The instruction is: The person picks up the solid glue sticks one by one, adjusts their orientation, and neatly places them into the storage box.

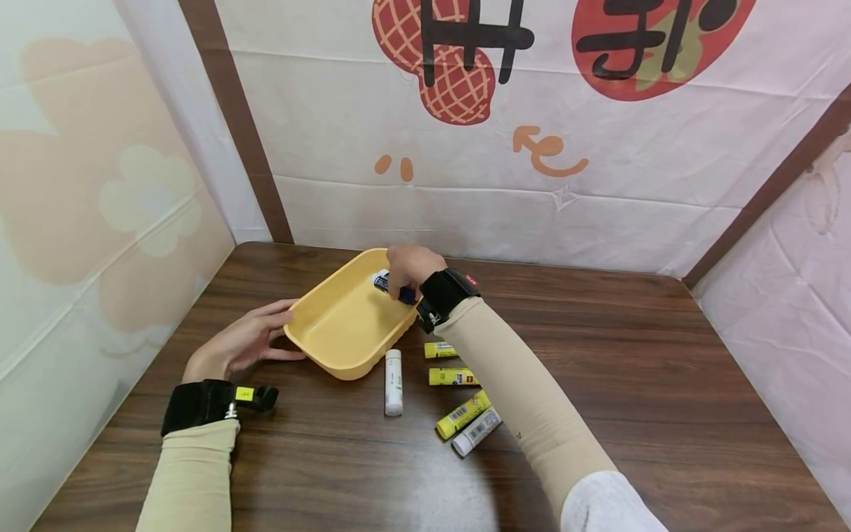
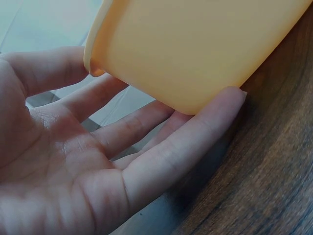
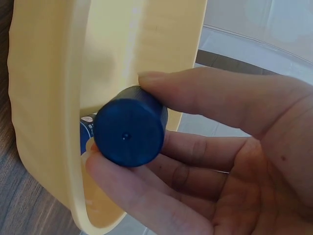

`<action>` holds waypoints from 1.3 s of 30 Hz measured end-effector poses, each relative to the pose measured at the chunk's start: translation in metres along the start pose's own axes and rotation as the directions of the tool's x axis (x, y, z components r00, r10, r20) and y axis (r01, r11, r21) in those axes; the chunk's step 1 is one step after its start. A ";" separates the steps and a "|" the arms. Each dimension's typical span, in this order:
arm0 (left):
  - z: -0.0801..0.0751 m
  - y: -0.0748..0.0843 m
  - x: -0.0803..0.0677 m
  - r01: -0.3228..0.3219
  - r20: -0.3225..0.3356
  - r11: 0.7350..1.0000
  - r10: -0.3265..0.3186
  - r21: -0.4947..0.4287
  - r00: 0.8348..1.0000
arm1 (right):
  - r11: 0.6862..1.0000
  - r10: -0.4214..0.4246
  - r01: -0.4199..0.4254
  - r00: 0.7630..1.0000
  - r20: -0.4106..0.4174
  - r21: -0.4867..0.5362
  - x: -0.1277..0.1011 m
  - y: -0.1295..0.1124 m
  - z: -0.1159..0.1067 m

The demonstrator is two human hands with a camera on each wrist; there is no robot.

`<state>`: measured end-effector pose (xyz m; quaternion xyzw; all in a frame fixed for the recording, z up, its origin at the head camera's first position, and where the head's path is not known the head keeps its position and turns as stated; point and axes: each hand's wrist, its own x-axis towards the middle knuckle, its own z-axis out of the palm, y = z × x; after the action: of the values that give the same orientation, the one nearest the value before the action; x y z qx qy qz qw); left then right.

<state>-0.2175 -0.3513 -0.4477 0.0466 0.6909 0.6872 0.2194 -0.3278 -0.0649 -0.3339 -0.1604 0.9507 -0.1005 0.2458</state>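
Note:
My left hand (image 1: 249,340) rests against the left end of a yellow plastic tray (image 1: 352,325). Its fingers are spread and fairly straight, touching the rim and the lower corner in the left wrist view. Over the tray's far right side, my right hand (image 1: 412,267) pinches a dark blue glue stick (image 3: 129,129) between thumb and fingers, the round blue end facing the wrist camera. Behind it, part of a blue labelled tube (image 3: 86,136) shows inside the tray; the hand and the held stick hide much of it.
A white glue stick (image 1: 394,383) lies by the tray's near side. Yellow glue sticks (image 1: 453,377) and another white glue stick (image 1: 476,432) lie beside and partly under the right forearm. Printed cloth walls (image 1: 332,214) enclose the brown wooden table (image 1: 319,458).

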 end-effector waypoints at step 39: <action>0.001 0.000 0.000 0.000 -0.004 1.000 0.000 0.013 1.000 | 0.999 0.003 -0.001 0.999 0.033 -0.048 0.018 -0.004 0.004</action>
<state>-0.2173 -0.3507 -0.4477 0.0469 0.6959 0.6828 0.2176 -0.3396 -0.0758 -0.3435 -0.1669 0.9488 -0.0747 0.2577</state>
